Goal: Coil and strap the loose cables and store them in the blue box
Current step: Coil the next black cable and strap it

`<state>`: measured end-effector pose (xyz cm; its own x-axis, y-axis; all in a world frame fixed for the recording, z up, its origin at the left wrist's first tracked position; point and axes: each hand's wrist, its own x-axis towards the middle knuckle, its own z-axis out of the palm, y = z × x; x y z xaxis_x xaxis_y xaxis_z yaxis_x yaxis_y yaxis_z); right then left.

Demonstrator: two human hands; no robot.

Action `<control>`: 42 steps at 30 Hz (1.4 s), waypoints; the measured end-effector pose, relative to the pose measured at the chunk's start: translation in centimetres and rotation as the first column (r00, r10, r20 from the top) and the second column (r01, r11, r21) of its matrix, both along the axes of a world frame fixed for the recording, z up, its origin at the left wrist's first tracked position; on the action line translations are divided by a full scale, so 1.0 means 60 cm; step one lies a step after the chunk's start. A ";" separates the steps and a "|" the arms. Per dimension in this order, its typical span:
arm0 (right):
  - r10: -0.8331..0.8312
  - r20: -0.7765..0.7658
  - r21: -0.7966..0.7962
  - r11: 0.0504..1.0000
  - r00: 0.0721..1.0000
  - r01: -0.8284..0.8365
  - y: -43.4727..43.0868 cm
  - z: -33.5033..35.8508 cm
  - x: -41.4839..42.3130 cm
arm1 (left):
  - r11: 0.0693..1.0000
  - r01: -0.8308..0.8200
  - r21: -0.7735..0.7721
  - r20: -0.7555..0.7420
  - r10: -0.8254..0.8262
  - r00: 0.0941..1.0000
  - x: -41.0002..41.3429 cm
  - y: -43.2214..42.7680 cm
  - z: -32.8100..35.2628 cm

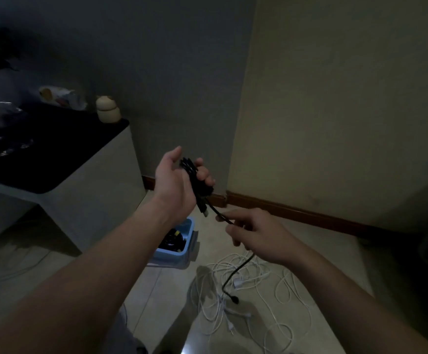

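black cable (198, 183) is sitting mostly coiled in the left hand's (175, 183) curled fingers, the right hand (257, 235) pinching its loose tail, while white cables (271, 284) are lying tangled and unstrapped beside the blue box (183, 254).

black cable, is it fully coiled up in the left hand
No, the black cable trails from the left hand through the right hand down toward the white cables.

black cable (199, 183), white cables (246, 284), blue box (186, 247), black tabletop (42, 154)
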<state>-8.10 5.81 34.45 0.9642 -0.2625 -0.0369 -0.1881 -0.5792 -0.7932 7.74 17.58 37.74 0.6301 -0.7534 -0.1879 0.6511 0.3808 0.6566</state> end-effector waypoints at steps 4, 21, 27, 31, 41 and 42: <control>-0.060 0.131 -0.113 0.991 0.990 0.075 0.014 0.009 0.006 | 0.977 0.023 0.214 0.169 -0.060 0.984 -0.010 -0.011 -0.008; -0.249 0.364 -0.211 0.916 0.897 0.340 -0.048 0.034 0.007 | 0.712 0.316 0.628 0.478 -0.672 0.566 -0.051 -0.018 -0.035; -0.262 0.404 0.021 0.960 0.876 0.278 -0.073 0.023 0.003 | 0.736 0.294 0.610 0.542 -0.658 0.523 -0.059 -0.016 -0.012; -0.299 0.360 0.127 0.954 0.884 0.271 -0.091 0.013 0.003 | 0.754 0.338 0.563 0.513 -0.640 0.572 -0.062 -0.016 -0.004; -0.341 0.183 0.340 0.902 0.922 0.266 -0.075 -0.009 0.013 | 0.895 0.412 0.171 0.182 -0.440 0.879 -0.045 -0.025 0.003; -0.347 0.159 0.347 0.896 0.924 0.276 -0.075 -0.009 0.012 | 0.915 0.384 0.127 0.147 -0.400 0.905 -0.040 -0.024 0.004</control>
